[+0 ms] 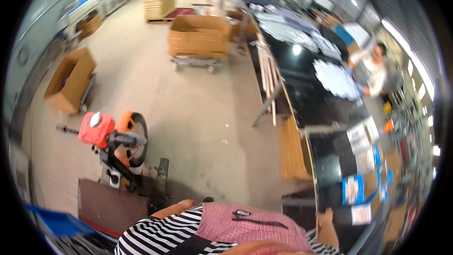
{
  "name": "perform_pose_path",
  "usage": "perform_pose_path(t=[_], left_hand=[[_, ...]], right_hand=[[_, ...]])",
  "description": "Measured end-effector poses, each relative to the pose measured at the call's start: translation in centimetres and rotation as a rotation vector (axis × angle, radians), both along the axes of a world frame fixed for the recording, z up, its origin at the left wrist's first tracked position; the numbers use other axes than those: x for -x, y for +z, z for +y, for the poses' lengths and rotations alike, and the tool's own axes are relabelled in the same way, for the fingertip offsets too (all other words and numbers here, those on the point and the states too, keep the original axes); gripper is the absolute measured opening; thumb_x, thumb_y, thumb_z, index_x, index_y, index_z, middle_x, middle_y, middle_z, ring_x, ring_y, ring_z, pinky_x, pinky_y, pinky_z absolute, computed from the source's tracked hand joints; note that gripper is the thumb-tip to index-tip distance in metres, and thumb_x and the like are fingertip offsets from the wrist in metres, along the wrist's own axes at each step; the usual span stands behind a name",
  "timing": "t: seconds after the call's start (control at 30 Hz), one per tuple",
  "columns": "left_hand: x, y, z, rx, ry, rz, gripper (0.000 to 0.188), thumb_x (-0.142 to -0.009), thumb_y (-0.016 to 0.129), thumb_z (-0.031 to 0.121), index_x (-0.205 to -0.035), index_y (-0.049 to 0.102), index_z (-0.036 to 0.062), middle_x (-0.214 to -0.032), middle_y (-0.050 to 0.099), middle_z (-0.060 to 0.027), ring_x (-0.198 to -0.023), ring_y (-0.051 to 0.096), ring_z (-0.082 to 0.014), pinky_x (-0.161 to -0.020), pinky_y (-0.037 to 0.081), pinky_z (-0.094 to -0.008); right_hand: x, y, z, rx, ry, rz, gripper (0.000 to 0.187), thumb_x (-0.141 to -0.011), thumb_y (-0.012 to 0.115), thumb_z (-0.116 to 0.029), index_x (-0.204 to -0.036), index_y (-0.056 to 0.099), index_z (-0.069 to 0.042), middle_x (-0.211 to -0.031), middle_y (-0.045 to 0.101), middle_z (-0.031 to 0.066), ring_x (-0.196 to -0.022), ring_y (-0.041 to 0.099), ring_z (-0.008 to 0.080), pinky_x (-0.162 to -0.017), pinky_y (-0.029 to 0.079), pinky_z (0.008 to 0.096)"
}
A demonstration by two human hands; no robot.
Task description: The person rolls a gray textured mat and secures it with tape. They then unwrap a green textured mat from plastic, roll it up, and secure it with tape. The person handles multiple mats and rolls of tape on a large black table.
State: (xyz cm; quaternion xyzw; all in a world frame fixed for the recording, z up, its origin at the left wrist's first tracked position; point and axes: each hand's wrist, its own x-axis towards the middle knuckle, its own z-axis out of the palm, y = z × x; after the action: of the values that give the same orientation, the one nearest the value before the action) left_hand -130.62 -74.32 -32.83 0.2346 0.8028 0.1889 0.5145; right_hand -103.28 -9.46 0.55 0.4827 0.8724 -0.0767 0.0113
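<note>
My left hand (187, 203) is low in front of me, beside the pink checked apron (264, 212) over my striped shirt; its fingers are too small and blurred to read. At the near edge of the long black table (306, 92), my right hand (324, 217) rests with its fingers partly apart and nothing visible in them. A black strap with a small dark and white piece (241, 213) lies across the apron. Close to my right hand on the table are a white box (362, 134) and a blue and white pack (353, 190).
An orange-red scooter (101, 130) stands left of me, by a dark brown panel (111, 208). Cardboard boxes on wheeled bases stand ahead (198, 42) and left (71, 80). Light striped cloth (336, 79) lies before a person (370, 68) across the table. Pale poles (268, 73) lean on its side.
</note>
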Motion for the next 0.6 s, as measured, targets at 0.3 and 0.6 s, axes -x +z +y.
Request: perform_pose_path(t=[0.3,0.6], left_hand=[[14.0,12.4,8.8,0.088,-0.298,0.129,0.043,-0.094,0.063,0.032,-0.133,0.066,0.0123,-0.124,0.069,-0.0188,-0.113,0.067,-0.0346,-0.097,0.052,-0.0444],[4.3,25.4,35.2,-0.233,-0.922,0.318,0.048,-0.093,0.071,0.025,-0.136,0.062,0.0065,-0.121,0.069,-0.0202,-0.106,0.069,-0.0328,-0.092,0.054,-0.0421]], right_hand=[[-6.0,-3.2,-19.8,-0.055,-0.124,0.282,0.078,-0.083,0.074,-0.021,-0.152,0.042,-0.010,-0.154,0.045,0.0216,-0.141,0.044,0.0409,-0.117,0.036,0.0480],[-25.7,-15.8,-42.2,0.472,-1.256,0.257,0.083,-0.086,0.075,-0.030,-0.157,0.035,-0.010,-0.153,0.047,0.0227,-0.140,0.046,0.0393,-0.116,0.041,0.0470]])
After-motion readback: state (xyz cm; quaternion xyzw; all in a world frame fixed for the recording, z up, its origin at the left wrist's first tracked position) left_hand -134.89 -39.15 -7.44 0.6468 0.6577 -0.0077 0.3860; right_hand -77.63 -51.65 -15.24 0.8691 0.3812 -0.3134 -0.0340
